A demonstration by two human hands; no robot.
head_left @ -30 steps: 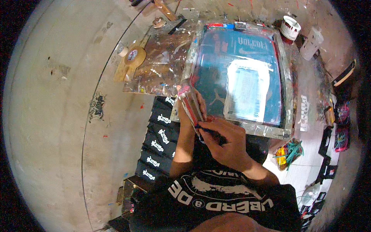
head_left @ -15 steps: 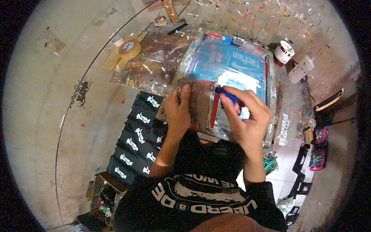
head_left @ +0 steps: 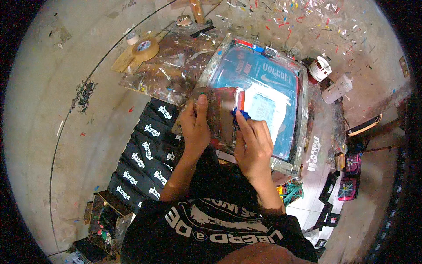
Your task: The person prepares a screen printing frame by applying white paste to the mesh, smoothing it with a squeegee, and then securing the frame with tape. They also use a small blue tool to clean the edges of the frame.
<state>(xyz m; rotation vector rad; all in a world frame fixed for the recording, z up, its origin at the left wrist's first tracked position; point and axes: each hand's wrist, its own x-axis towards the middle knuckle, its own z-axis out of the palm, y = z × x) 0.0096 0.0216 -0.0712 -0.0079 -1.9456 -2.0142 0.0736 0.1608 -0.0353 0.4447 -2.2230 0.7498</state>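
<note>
My left hand (head_left: 195, 127) grips a brown, ink-stained squeegee (head_left: 215, 105) with a red and white edge along its right side, its thumb lying on the upper face. Closed around a small blue cloth (head_left: 240, 115), my right hand (head_left: 255, 147) presses it against that edge. Behind and right of the squeegee lies a blue printing screen (head_left: 281, 136) in a worn, stained frame. Pale lettering and logos show on the mesh, with a bright white rectangle (head_left: 266, 108) in its middle. The squeegee covers the screen's near left part.
Left of the screen is a paint-spattered board (head_left: 176, 79) bearing a roll of tape (head_left: 145, 48). A white tub (head_left: 320, 68) and a translucent cup (head_left: 336, 88) stand at the right. Black pieces with white lettering (head_left: 145, 147) lie in rows at the lower left.
My right hand has moved left and nearer to me, taking the blue cloth down along the squeegee's edge. More of the screen's white rectangle now shows. The left hand keeps its hold.
</note>
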